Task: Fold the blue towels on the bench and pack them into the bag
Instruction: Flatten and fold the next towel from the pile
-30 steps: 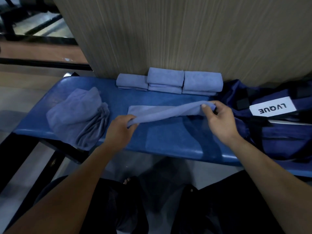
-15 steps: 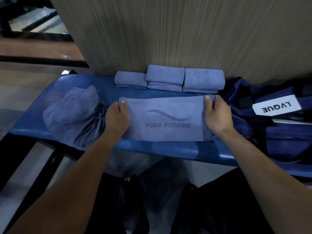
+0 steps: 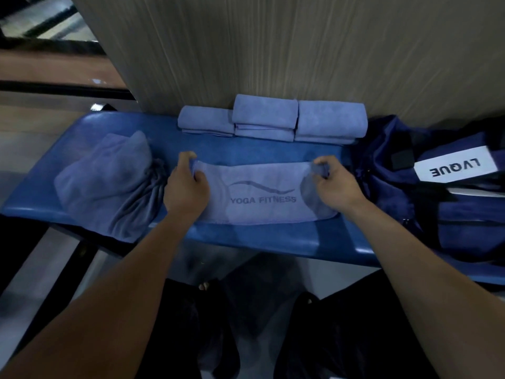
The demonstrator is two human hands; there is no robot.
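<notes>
A blue towel [image 3: 262,198] is printed with "YOGA FITNESS" beneath a wavy line. A white label [image 3: 455,166] on the navy bag [image 3: 464,222] reads "LVQUE", seen upside down.

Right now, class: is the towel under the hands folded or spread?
Partly folded: the towel lies flat, a narrow band, logo up; left hand and right hand pinch its far corners.

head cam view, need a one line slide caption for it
Both hands, left and right, pinch the far corners of a YOGA FITNESS towel on the blue bench.
</notes>
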